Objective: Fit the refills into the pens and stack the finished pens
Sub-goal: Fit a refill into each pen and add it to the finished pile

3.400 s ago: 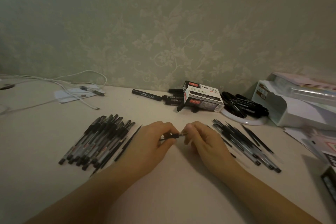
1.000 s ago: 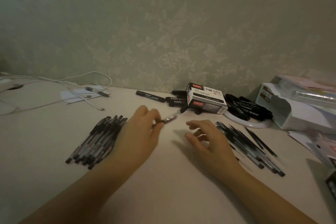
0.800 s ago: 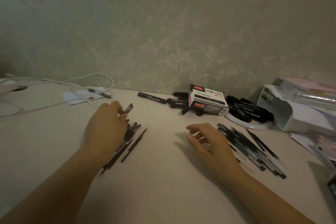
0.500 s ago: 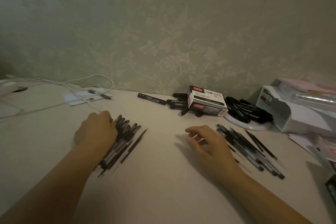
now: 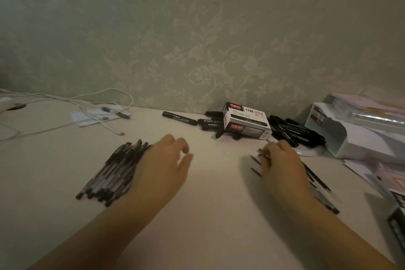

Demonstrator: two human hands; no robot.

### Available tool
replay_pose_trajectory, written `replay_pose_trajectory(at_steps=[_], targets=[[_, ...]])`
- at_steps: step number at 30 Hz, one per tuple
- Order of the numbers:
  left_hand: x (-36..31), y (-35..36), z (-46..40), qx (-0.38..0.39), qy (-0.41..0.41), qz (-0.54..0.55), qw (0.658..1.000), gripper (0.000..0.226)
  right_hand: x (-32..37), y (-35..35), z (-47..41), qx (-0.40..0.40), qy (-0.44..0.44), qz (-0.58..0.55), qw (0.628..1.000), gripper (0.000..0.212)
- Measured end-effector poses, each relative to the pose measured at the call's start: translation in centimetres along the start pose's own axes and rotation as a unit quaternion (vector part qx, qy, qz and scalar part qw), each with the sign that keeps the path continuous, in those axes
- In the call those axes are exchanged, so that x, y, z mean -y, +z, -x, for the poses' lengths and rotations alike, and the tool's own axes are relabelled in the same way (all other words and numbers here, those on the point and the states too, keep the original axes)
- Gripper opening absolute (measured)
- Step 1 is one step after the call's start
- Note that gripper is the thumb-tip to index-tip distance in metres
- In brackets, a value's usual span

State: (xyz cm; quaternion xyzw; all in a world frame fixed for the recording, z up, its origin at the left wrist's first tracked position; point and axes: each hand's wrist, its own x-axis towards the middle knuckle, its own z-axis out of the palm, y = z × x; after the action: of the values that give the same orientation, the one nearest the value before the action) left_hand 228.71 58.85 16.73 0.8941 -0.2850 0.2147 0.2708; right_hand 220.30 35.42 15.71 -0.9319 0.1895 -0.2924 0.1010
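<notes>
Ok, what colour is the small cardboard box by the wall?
The small cardboard box is white with black panels and red labels, clearest in the head view.

Readable text: box (image 5: 246, 124), right of frame centre against the wall, has "1120" printed in black on its white top face, followed by a few characters too small to make out. Red label patches on its top-left corner and front face, print illegible. Marker (image 5: 179, 118) left of the box carries light lettering along the barrel, unreadable. Markers (image 5: 293, 130) right of the box the same. Nothing else legible.
</notes>
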Motion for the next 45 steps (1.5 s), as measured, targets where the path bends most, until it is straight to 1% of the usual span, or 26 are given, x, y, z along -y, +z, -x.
replay_pose_trajectory(at_steps=[2,4,6,10,16,18,19,20,22,23,24,25,27,28,30,31,32,33,35,36,38,40,42,44,45], targets=[[-0.7,1.1,0.6,0.039,0.022,0.030,0.999,0.011,-0.9,-0.4,-0.3,0.029,0.040,0.055,0.997,0.017],[-0.7,2.0,0.9,0.064,0.032,0.046,0.996,0.012,-1.2,-0.5,-0.4,0.058,0.061,0.086,0.993,0.017],[-0.4,2.2,0.9,0.069,0.036,0.053,0.996,0.011,-1.3,-0.4,-0.3,0.072,0.063,0.093,0.991,0.017],[-0.2,2.4,0.8,0.077,0.045,0.061,0.994,0.010,-1.4,-0.1,-0.2,0.074,0.051,0.113,0.990,0.014],[-0.2,2.4,0.8,0.082,0.045,0.070,0.993,0.010,-1.3,-0.2,-0.4,0.090,0.067,0.107,0.988,0.011],[-0.3,2.4,0.8,0.080,0.045,0.072,0.993,0.010,-1.2,-0.4,-0.5,0.084,0.067,0.097,0.989,0.010],[-0.4,2.3,0.8,0.080,0.044,0.075,0.993,0.010,-1.0,-0.7,-0.7,0.069,0.058,0.082,0.993,0.010],[-0.5,2.3,0.8,0.079,0.040,0.083,0.993,0.009,-0.5,-1.0,-0.8,0.047,0.048,0.054,0.996,0.009],[-0.7,2.4,0.8,0.073,0.019,0.130,0.989,0.010,1.0,-1.8,-1.0,0.011,0.030,-0.051,0.998,0.005],[-0.8,2.4,0.8,0.069,0.003,0.172,0.983,0.011,2.0,-2.1,-1.0,0.012,0.029,-0.124,0.992,0.001],[-1.0,2.4,0.8,0.072,-0.018,0.228,0.971,0.014,3.1,-2.3,-0.8,0.034,0.039,-0.201,0.978,0.002],[-1.3,2.3,0.7,0.086,-0.038,0.295,0.951,0.016,4.2,-2.2,-0.5,0.072,0.055,-0.277,0.957,0.003],[-1.8,2.1,0.7,0.135,-0.058,0.419,0.896,0.024,5.8,-1.6,0.5,0.157,0.085,-0.399,0.899,0.002],[-1.9,2.2,0.7,0.157,-0.061,0.453,0.876,0.026,6.2,-1.1,0.9,0.190,0.096,-0.440,0.872,0.003],[-2.2,2.2,0.8,0.177,-0.064,0.487,0.853,0.018,6.2,-0.2,1.5,0.224,0.119,-0.507,0.824,0.012],[-2.3,2.3,0.8,0.176,-0.067,0.487,0.853,0.010,6.0,0.0,1.6,0.231,0.130,-0.531,0.805,0.014],[-2.3,2.3,0.8,0.173,-0.070,0.474,0.861,0.007,5.7,0.2,1.6,0.233,0.137,-0.549,0.791,0.015],[-2.2,2.2,0.8,0.172,-0.069,0.447,0.875,0.008,5.3,0.3,1.6,0.234,0.139,-0.557,0.785,0.016],[-1.9,2.2,0.8,0.180,-0.053,0.384,0.904,0.009,5.0,0.5,1.6,0.232,0.130,-0.551,0.791,0.017],[-1.9,2.2,0.8,0.186,-0.044,0.364,0.911,0.009,4.8,0.6,1.6,0.232,0.120,-0.544,0.798,0.017],[-2.0,2.1,0.9,0.197,-0.044,0.363,0.910,0.008,4.7,0.9,1.7,0.232,0.102,-0.536,0.805,0.017],[-2.3,2.0,1.1,0.212,-0.053,0.385,0.897,0.010,4.6,1.2,1.7,0.228,0.104,-0.539,0.804,0.017],[-2.3,2.0,1.1,0.223,-0.062,0.399,0.887,0.011,4.4,1.5,1.6,0.231,0.118,-0.558,0.789,0.016],[-2.2,2.0,1.0,0.219,-0.064,0.387,0.893,0.012,4.3,1.6,1.6,0.238,0.130,-0.580,0.768,0.015],[-2.1,2.1,1.0,0.212,-0.057,0.371,0.902,0.013,4.2,1.7,1.6,0.240,0.130,-0.586,0.763,0.014]])
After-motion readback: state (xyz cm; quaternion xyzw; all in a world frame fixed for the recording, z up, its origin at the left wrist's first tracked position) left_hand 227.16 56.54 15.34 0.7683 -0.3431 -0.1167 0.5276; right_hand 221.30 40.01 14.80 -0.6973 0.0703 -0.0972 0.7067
